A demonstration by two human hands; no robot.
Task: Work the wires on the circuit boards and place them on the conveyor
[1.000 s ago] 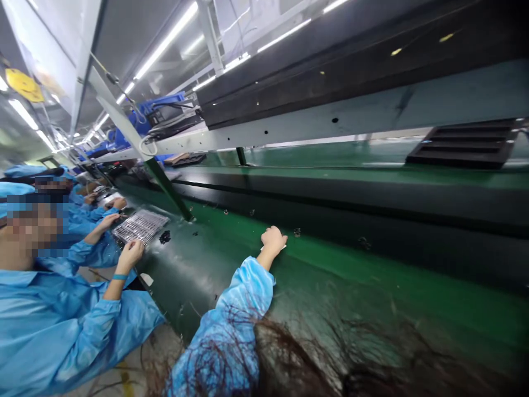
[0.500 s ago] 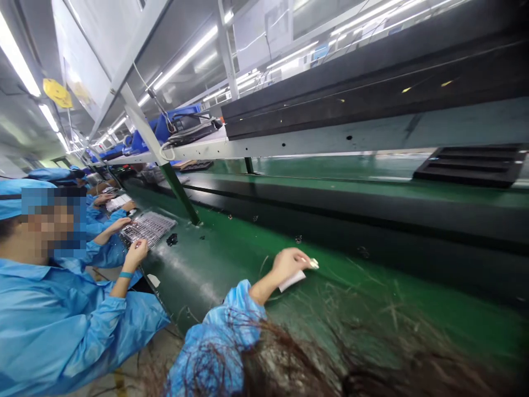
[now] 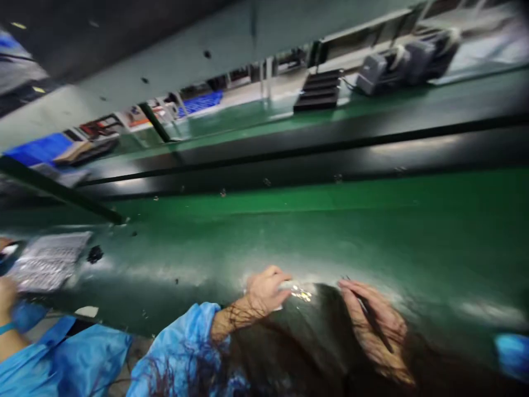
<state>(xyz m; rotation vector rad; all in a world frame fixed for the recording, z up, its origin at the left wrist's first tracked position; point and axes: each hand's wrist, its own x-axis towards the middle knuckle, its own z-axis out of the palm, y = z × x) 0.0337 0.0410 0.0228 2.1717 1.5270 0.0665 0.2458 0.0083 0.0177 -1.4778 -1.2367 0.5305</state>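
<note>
My left hand (image 3: pixel 268 291) is low in the middle of the head view, thumb and fingers closed on a small shiny metallic piece (image 3: pixel 301 293) with yellowish glints, blurred in outline. Beneath that hand a bit of white shows at the edge of the palm. To its right, my right hand (image 3: pixel 372 309) grips a slim dark pair of tweezers (image 3: pixel 377 326), whose thin tips point up and away over the green bench (image 3: pixel 206 248). Dark hair hangs in front and hides part of both wrists.
At left, a co-worker's hand (image 3: pixel 7 298) is beside a clear tray (image 3: pixel 52 262). A small black clump (image 3: pixel 95 254) lies near it. A dark belt (image 3: pixel 289 149) runs behind the green surface. Beyond stand a black rack (image 3: pixel 318 91) and grey devices (image 3: pixel 384 69). A green post (image 3: pixel 61 190) rises at left.
My view has swung right and down. My left hand has drawn back nearer to me with the shiny piece. My right hand with tweezers has come into view.
</note>
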